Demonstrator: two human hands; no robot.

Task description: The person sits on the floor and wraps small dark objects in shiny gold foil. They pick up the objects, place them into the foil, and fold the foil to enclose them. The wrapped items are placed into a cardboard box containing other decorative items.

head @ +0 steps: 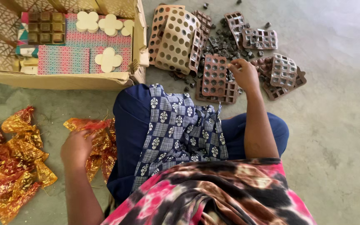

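A grey concrete floor [338,137] bears a cardboard box [63,80], gold-red wrappers [9,166], brown moulds [215,75] and scattered dark pieces [221,41]

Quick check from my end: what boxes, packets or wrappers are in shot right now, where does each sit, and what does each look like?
Cardboard carton: upper left on the floor, open, tan.
Patterned flat boxes: inside the carton, rectangular, pink and teal zigzag.
Compartment box: in the carton, gold-brown squares in a grid.
Flower-shaped lids: cream, lying on the patterned boxes.
Gold-red wrappers: lower left floor, crinkled; left hand touches one.
Brown mould trays: top centre, by the right hand.

Crumpled gold-red wrapper [92,137]; brown mould [214,75] flat
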